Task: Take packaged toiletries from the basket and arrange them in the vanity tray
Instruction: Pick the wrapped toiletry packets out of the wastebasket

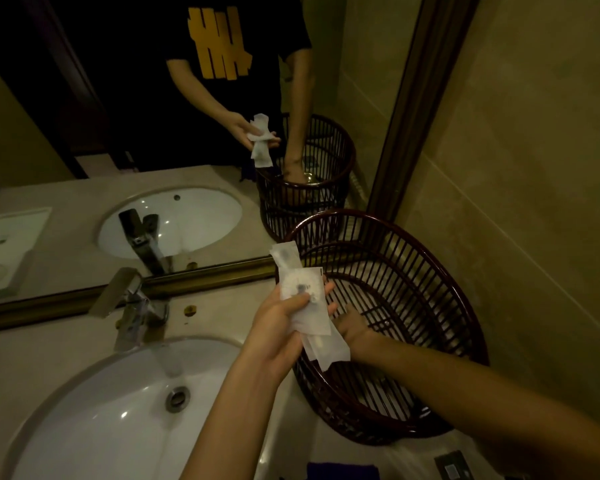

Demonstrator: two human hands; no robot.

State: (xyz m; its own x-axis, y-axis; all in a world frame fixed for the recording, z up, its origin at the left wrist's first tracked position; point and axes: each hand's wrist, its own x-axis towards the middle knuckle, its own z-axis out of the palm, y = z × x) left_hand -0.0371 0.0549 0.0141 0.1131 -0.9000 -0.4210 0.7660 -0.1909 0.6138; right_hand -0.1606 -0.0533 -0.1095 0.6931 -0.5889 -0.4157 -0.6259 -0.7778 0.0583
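Observation:
A dark slatted basket (430, 271) stands on the counter at the right, against the wall and the mirror. My left hand (281, 327) is held just left of its rim, gripping a bunch of white packaged toiletries (309, 306): two or three flat packets that fan out above and below the fingers. My right hand (352, 325) reaches down inside the basket; the packets cover most of it, so its fingers cannot be made out. No vanity tray shows on the counter itself.
A white sink (118, 410) with a chrome tap (132, 306) lies at the lower left. The mirror (153, 133) behind reflects me, the basket and a white tray-like dish (7, 244) at far left. A blue item (343, 472) lies at the bottom edge.

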